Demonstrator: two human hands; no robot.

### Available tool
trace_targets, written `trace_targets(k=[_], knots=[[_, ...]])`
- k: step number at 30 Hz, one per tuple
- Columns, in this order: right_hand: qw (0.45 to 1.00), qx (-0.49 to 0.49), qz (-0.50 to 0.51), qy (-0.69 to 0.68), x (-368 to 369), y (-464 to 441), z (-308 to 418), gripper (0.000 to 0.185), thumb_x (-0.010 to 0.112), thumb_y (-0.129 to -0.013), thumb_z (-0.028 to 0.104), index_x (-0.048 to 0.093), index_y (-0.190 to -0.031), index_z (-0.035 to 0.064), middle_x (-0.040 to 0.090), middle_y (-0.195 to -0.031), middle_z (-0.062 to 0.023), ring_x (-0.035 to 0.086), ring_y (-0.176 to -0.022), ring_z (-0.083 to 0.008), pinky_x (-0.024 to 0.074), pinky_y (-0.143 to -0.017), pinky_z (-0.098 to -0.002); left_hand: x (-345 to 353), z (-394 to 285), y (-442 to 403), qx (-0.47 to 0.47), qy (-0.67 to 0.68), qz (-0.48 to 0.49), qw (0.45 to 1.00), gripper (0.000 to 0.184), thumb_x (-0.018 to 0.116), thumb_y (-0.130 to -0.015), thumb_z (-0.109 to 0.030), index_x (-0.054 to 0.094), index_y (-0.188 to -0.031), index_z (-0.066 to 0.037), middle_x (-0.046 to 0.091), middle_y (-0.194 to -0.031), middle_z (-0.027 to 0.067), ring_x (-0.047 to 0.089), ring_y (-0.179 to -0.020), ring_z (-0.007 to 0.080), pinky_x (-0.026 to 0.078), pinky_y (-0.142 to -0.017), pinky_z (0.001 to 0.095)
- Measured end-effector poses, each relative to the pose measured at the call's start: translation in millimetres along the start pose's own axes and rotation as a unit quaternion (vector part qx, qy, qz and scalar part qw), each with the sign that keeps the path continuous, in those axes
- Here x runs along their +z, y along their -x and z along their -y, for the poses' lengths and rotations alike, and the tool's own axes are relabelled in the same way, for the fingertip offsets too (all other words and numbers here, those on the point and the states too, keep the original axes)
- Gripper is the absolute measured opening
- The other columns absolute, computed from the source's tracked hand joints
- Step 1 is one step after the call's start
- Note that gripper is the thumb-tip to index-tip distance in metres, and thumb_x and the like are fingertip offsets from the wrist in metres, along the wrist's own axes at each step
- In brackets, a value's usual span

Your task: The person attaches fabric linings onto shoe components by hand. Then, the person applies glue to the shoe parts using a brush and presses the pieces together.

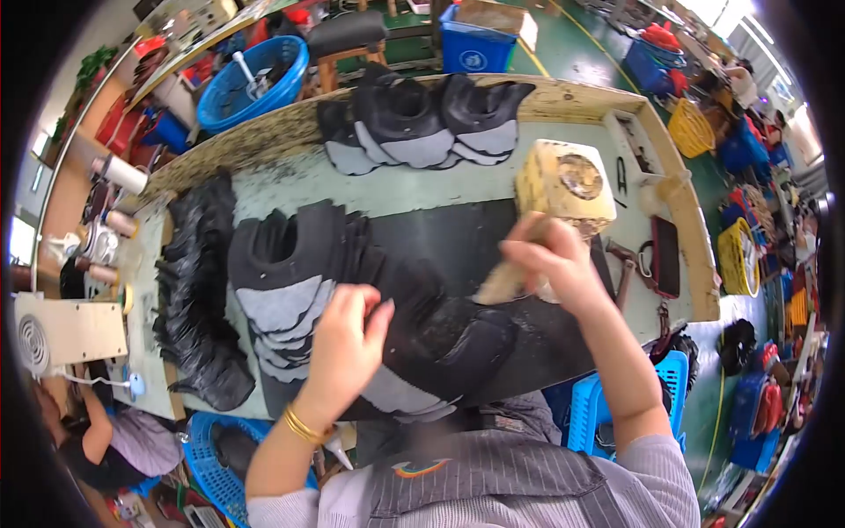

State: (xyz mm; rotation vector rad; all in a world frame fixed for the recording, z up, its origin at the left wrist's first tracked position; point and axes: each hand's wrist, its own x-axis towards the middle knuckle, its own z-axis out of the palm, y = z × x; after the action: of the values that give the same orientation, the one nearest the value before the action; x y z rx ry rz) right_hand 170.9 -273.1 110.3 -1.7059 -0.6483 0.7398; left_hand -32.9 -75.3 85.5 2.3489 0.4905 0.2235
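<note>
In my right hand (550, 255) is a pale, flat-ended brush (500, 283), its bristle end pointing down and left over the dark mat (440, 229). My left hand (352, 330) is partly open, thumb and fingers apart, at the right edge of a stack of black and grey curved shoe pieces (282, 299). Between the hands, more black and grey pieces (466, 348) lie fanned out near my body. A glue-stained yellowish box (572, 185) with a round opening stands just beyond my right hand.
Black pieces (202, 290) line the table's left side; another pile (422, 123) lies at the far edge. A hammer (625, 273) and a dark phone (665, 255) are on the right. Blue baskets (594, 409) stand below the near edge. A co-worker's arm (95, 422) shows at lower left.
</note>
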Motion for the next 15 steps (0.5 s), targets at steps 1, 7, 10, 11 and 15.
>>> trace_targets(k=[1,7,10,11,15], knots=[[0.997,-0.072,0.028,-0.03,33.7,-16.0,-7.1,0.014,0.063,-0.081,0.013,0.058,-0.085,0.0,0.061,-0.069,-0.0038,0.058,-0.058,-0.0105,0.0449,-0.05,-0.0231,5.3,5.7,23.6,0.025,-0.092,-0.03,0.995,0.039,0.068,-0.081,-0.018,0.052,-0.11,0.004,0.055,-0.102,0.0179,0.057,-0.09,0.0308,0.046,-0.078,0.0354],[0.968,-0.155,0.068,0.185,72.0,-59.6,-19.6,0.016,0.065,-0.076,0.01,0.054,-0.077,-0.0022,0.06,-0.067,-0.0102,0.059,-0.06,-0.0137,0.0473,-0.056,-0.0285,23.9,31.3,71.6,-0.07,-0.103,-0.06,0.99,0.055,0.072,-0.076,-0.022,0.049,-0.116,0.008,0.053,-0.102,0.0204,0.053,-0.095,0.0386,0.045,-0.081,0.041],[0.987,-0.095,0.034,0.122,77.8,-51.6,-13.1,0.023,0.067,-0.077,0.016,0.055,-0.08,-0.0027,0.061,-0.068,-0.0129,0.059,-0.062,-0.0142,0.0481,-0.058,-0.0302,29.4,36.5,72.8,-0.073,-0.027,-0.1,0.992,0.05,0.074,-0.072,-0.015,0.05,-0.112,0.003,0.053,-0.098,0.0176,0.055,-0.089,0.0366,0.045,-0.077,0.0397],[0.989,-0.091,0.032,0.109,95.8,-48.7,-24.4,0.024,0.068,-0.078,0.017,0.054,-0.081,-0.0027,0.062,-0.068,-0.0121,0.059,-0.063,-0.0142,0.0481,-0.059,-0.0302,28.8,35.1,72.1,-0.077,-0.013,-0.105,0.991,0.049,0.075,-0.072,-0.014,0.05,-0.111,0.002,0.052,-0.097,0.017,0.055,-0.088,0.036,0.045,-0.077,0.0395],[0.988,-0.034,0.139,0.058,118.8,-39.7,-29.9,0.028,0.068,-0.081,0.019,0.054,-0.088,-0.0042,0.064,-0.074,-0.0109,0.061,-0.068,-0.0144,0.0487,-0.059,-0.0289,33.2,45.4,71.4,-0.084,0.054,-0.121,0.988,0.046,0.075,-0.069,-0.007,0.049,-0.106,-0.001,0.051,-0.093,0.0138,0.054,-0.084,0.0298,0.046,-0.074,0.0361]])
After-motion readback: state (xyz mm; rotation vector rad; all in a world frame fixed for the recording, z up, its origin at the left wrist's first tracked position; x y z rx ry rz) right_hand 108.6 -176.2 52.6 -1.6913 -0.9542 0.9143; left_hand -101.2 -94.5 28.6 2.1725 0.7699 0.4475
